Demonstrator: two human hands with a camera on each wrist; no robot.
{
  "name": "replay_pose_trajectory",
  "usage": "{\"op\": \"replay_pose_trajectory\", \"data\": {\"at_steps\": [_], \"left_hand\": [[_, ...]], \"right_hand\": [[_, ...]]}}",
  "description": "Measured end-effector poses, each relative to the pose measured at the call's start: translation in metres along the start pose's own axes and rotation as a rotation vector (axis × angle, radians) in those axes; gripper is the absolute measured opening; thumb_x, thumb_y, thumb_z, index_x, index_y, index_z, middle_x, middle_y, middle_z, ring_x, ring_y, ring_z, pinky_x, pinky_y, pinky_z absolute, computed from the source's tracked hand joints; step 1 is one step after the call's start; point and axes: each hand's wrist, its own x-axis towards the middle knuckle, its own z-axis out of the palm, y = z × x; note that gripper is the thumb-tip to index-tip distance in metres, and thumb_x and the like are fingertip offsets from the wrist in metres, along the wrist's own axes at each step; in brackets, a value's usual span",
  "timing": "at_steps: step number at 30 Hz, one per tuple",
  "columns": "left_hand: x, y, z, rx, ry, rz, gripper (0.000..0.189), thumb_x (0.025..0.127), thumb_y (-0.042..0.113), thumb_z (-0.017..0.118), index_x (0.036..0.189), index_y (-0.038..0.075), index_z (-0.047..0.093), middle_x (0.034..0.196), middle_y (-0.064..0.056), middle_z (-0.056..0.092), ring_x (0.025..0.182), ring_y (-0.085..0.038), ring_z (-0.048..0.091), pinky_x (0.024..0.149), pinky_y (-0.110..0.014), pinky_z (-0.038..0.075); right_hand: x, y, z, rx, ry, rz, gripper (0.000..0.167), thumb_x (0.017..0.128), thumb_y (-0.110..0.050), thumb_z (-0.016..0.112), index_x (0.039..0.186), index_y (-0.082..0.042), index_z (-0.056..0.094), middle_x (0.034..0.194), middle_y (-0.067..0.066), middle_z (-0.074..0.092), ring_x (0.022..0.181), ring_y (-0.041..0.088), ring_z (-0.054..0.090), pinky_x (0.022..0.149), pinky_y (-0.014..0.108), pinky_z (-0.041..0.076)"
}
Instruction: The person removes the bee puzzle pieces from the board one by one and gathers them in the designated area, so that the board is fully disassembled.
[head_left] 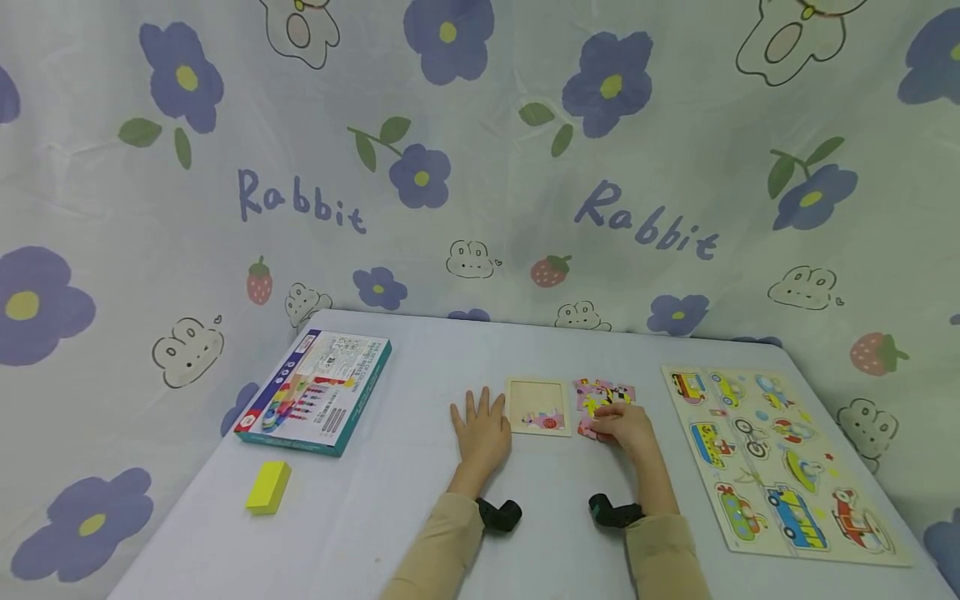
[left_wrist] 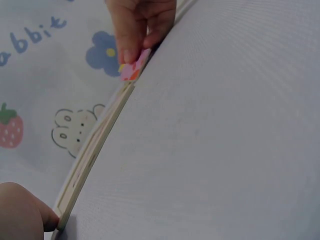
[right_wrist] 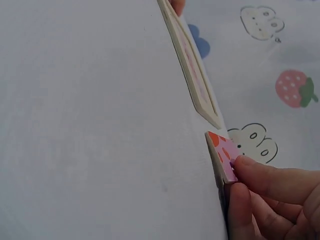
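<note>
My left hand (head_left: 482,432) lies with fingers spread on the table, its thumb side against the left edge of a shallow wooden puzzle frame (head_left: 534,398). Pink picture pieces (head_left: 543,420) sit along the lower right of that frame; the rest of its base is bare wood. Just right of the frame is a group of pink and yellow puzzle pieces (head_left: 600,393). Over their near side, my right hand (head_left: 630,429) pinches one pink puzzle piece with orange-red spots (right_wrist: 224,154) between thumb and finger. In the right wrist view this piece is tilted, its lower edge close to the table.
A large wooden board with vehicle pictures (head_left: 780,458) lies at the right. At the left are a flat boxed set (head_left: 322,387) and a yellow block (head_left: 268,487). Behind the white table (head_left: 420,533) hangs a flowered curtain (head_left: 480,225).
</note>
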Motion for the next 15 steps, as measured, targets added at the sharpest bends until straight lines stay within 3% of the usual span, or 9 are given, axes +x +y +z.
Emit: {"op": "replay_pose_trajectory", "data": {"at_steps": [9,15], "left_hand": [[-0.0003,0.0004,-0.001,0.007,0.0,0.006,0.041,0.093,0.023,0.042,0.133,0.016,0.05,0.146,-0.013,0.035,0.137,-0.04,0.018,0.105,-0.063,0.002],[-0.0005,0.001,-0.0019,0.001,-0.005,0.006,0.042,0.094,0.023,0.041,0.134,0.015,0.05,0.146,-0.014,0.034,0.137,-0.04,0.017,0.105,-0.063,0.002]], "right_hand": [[-0.0009,-0.0029,0.005,-0.151,0.076,-0.003,0.025,0.078,-0.009,0.071,0.096,0.007,0.066,0.085,0.013,0.064,0.061,0.009,0.055,0.056,0.019,0.049],[-0.0026,-0.0058,0.0059,-0.169,0.082,-0.01,0.023,0.077,-0.009,0.071,0.094,0.007,0.066,0.083,0.012,0.064,0.059,0.008,0.055,0.055,0.018,0.048]]}}
